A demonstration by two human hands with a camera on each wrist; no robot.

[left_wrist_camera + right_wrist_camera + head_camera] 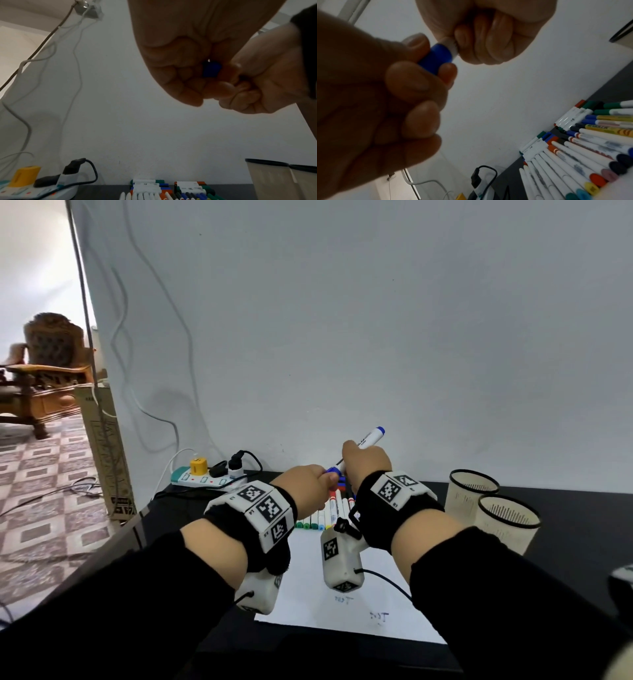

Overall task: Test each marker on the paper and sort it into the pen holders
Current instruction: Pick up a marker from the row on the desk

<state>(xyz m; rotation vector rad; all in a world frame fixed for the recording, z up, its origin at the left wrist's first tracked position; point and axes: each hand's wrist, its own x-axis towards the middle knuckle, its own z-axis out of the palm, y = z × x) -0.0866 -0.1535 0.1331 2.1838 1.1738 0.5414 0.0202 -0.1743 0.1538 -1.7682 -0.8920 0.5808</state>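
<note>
Two pen holders (pixel 493 508) stand right on the black table (pixel 582 525), paper (pixel 308 583) before a white wall. Left wrist view: left hand (pixel 180 60) curls around the blue cap (pixel 211 71). Right wrist view: right hand (pixel 368 101) grips the marker (pixel 436 56) above the marker rows (pixel 573 148)

The blue marker (pixel 369 438) I hold has a smooth, glossy plastic barrel and cap (pixel 436 58). My paper (pixel 308 587) lies matt white on the matt black table (pixel 582 508). My wrist bands (pixel 373 508) look like soft black cloth.
</note>
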